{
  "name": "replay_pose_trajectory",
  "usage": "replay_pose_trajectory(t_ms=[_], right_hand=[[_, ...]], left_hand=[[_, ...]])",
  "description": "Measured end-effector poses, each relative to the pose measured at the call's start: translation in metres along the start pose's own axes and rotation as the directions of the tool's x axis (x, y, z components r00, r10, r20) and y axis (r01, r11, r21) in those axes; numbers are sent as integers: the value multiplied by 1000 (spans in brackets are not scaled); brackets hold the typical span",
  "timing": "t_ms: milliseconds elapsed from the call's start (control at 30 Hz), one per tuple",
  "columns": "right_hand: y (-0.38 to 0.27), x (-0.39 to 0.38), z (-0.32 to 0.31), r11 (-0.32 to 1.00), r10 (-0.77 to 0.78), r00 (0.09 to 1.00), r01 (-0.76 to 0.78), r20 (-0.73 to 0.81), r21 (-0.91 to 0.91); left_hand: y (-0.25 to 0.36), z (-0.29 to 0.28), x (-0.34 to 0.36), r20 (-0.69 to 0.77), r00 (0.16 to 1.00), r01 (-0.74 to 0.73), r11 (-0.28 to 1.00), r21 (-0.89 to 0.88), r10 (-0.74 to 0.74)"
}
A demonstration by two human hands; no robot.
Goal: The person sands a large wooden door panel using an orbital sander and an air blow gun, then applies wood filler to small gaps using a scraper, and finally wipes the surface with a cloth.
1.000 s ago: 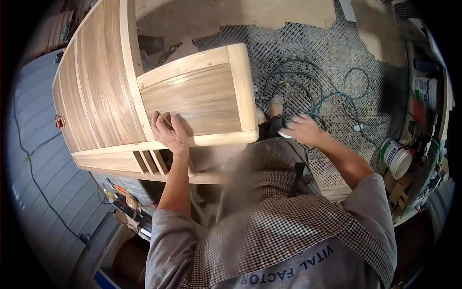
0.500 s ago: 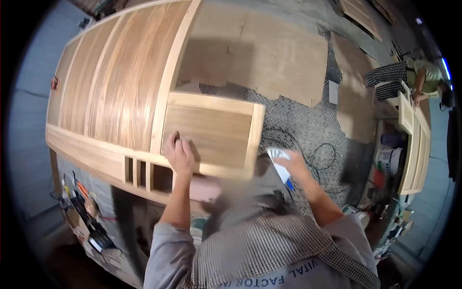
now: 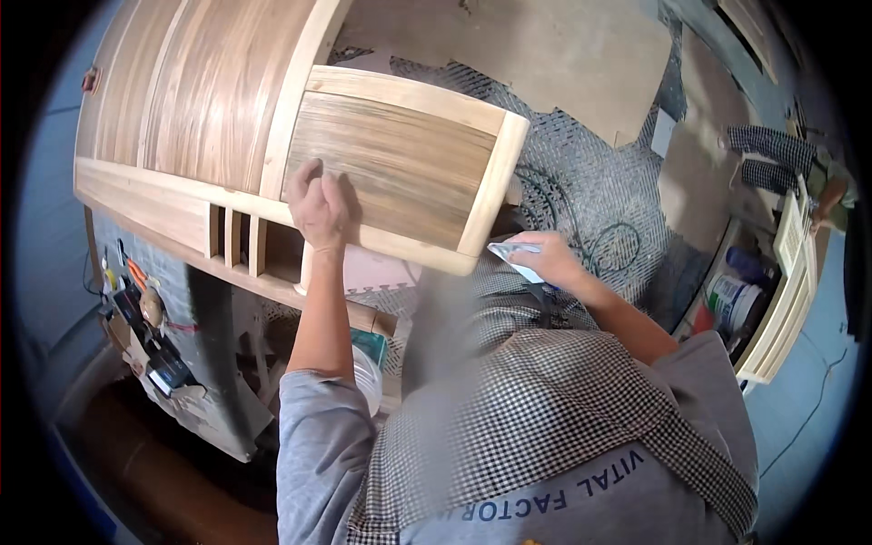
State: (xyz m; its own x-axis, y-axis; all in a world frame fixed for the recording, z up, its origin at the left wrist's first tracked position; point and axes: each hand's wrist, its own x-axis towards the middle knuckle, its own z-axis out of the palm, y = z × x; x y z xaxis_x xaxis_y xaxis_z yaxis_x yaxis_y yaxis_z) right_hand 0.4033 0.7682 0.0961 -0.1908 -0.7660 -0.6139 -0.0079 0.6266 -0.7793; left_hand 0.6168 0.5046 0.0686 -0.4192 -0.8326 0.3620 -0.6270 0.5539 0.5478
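My left hand [image 3: 318,209] rests at the near left corner of a small framed wooden panel [image 3: 391,163], its fingers curled. Whatever they hold, if anything, is hidden. The panel has a pale frame around a darker, streaked board. It adjoins a large wooden cabinet piece [image 3: 218,91] lying flat on the left. Just off the panel's near right corner, my right hand [image 3: 549,259] is closed on a flat white piece [image 3: 516,250] with a thin edge pointing left. Too little of it shows to tell its kind.
Small square openings [image 3: 245,238] line the cabinet's near edge. A cluttered grey surface [image 3: 195,363] with tools stands at left. Cardboard [image 3: 545,45] and a coiled cable [image 3: 616,250] lie on the floor. At far right, a person [image 3: 772,154] works beside slatted wooden frames [image 3: 788,282] and buckets.
The view has shifted, so the bench appears higher in the picture. My right hand has come closer to the panel's corner with the white piece. My left hand stays on the panel.
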Motion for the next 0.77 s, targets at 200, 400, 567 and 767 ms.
replay_pose_trajectory(t_ms=[200, 400, 567, 767], right_hand=[[45, -8, 46, 980, 31, 982, 7, -186, 200], [40, -9, 84, 931, -243, 724, 362, -646, 56], [36, -5, 98, 859, -471, 492, 442, -732, -256], [52, 9, 100, 796, -565, 428, 507, -705, -330]], left_hand=[[-7, 6, 2, 64, 998, -16, 1000, 25, 14], [-2, 5, 7, 72, 996, 48, 998, -26, -46], [-7, 2, 10, 142, 989, 22, 997, 78, -33], [-23, 4, 13, 124, 991, 46, 999, 10, -47]])
